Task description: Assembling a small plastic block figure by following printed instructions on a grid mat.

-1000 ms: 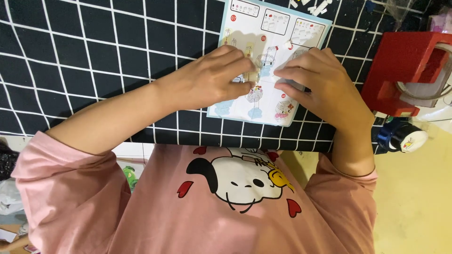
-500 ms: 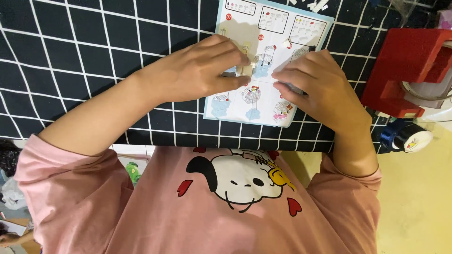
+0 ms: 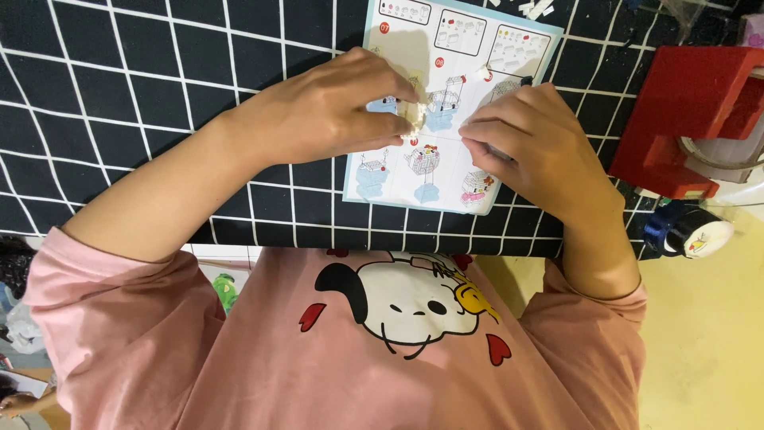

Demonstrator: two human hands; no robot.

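Both hands work over a black tablecloth with a white grid (image 3: 143,95), seen from above by a camera on the person's head. Nearest the viewer, a pink sweatshirt with a cartoon dog print (image 3: 398,302) fills the bottom of the view, sleeves pushed toward the elbows. Left hand (image 3: 334,111) pinches a small cream-white block assembly (image 3: 414,115) between thumb and fingertips. Right hand (image 3: 529,147) is curled with its fingertips pressed together just beside that assembly; it seems to grip something tiny, but what it holds is hidden. Under both hands lies a light blue instruction sheet (image 3: 446,171) showing pictured building steps. Judging by its small size, the build looks to be at an early or middle stage, with several pictured steps left. Farther off, a few loose white pieces (image 3: 535,8) lie at the sheet's top edge. At the right stand a red block-shaped object (image 3: 684,119) and a blue and white roll (image 3: 692,232).
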